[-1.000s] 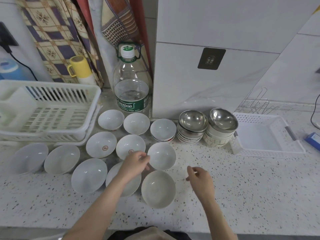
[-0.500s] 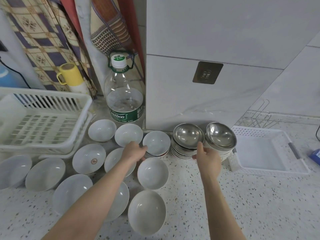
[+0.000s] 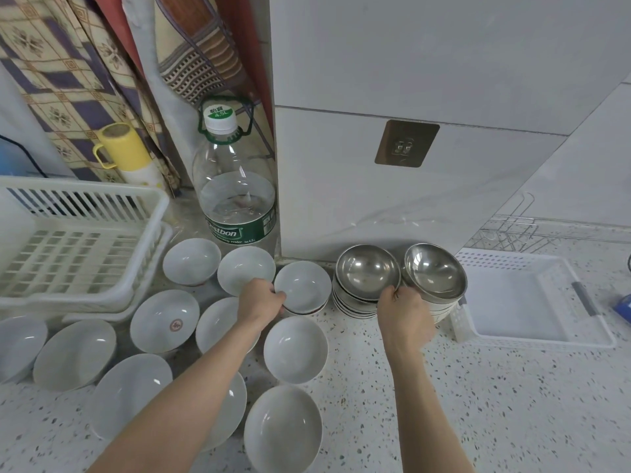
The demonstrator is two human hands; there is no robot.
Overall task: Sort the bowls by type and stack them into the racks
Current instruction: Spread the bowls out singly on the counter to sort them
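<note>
Since half a second ago, the left hand (image 3: 260, 303) has reached the small white bowl (image 3: 302, 287) near the wall, its fingers now curled on the near rim. The right hand (image 3: 405, 310) has closed its fingers onto the rim of the steel bowl (image 3: 367, 272) topping the left stack on the table (image 3: 478, 397), beside the white basket (image 3: 532, 339).

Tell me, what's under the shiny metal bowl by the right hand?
The shiny metal bowl tops a stack of white bowls with dark rims. The right hand covers part of the stack, so their number cannot be counted.
</note>
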